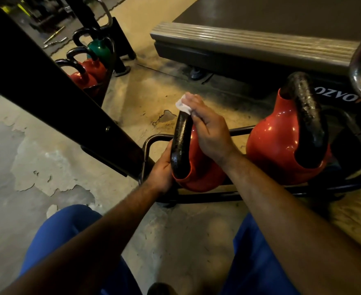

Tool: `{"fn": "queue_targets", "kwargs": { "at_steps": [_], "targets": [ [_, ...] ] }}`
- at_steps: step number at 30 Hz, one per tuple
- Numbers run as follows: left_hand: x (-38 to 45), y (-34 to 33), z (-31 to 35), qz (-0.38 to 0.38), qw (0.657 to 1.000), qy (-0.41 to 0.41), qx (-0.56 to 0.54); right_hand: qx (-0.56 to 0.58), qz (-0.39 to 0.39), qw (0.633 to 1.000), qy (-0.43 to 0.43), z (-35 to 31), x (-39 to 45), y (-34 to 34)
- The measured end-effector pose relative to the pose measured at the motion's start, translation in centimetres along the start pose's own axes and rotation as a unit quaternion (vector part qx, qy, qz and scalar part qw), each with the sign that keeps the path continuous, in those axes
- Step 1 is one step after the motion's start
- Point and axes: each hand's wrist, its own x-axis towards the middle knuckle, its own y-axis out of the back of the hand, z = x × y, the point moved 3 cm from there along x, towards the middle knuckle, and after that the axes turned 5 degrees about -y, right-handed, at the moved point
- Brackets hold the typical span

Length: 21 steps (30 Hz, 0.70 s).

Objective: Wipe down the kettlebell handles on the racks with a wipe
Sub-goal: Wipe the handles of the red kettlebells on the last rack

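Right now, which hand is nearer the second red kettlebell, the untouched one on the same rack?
Right. The right hand holds the wipe on the first handle, beside the untouched kettlebell; the left hand grips the far side.

My right hand (209,133) covers most of the wipe (182,106); only a white corner shows at the top of the near kettlebell's handle (180,143). Left hand (161,173) fingers go behind that handle's base, can't see them. Near kettlebell (198,173) body is partly blocked by my right wrist & forearm. Rack (196,196) far rail hidden behind both bells, right end lost in shadow. Far rack's red kettlebells (90,73) half hidden by the dark beam (54,90); green one (99,51) too small for detail. Platform lettering (337,94) cut off by a chrome bar (360,67), reads only "OZVO". Bottom edge: dark blurred object (160,289), can't ID.
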Motion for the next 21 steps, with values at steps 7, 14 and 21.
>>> {"fn": "queue_targets", "kwargs": {
  "at_steps": [7,14,21],
  "targets": [
    [0.2,0.5,-0.1,-0.011,1.000,-0.003,0.003,-0.054,-0.024,0.998,0.034,-1.2,-0.7,-0.3],
    [0.6,0.3,-1.1,0.017,1.000,0.002,0.002,-0.095,-0.038,0.995,0.020,-2.5,0.3,0.1],
    [0.6,0.3,-0.7,0.006,0.999,-0.035,-0.014,-0.127,-0.057,0.990,0.028,-3.2,-0.6,0.6]
  ]
}}
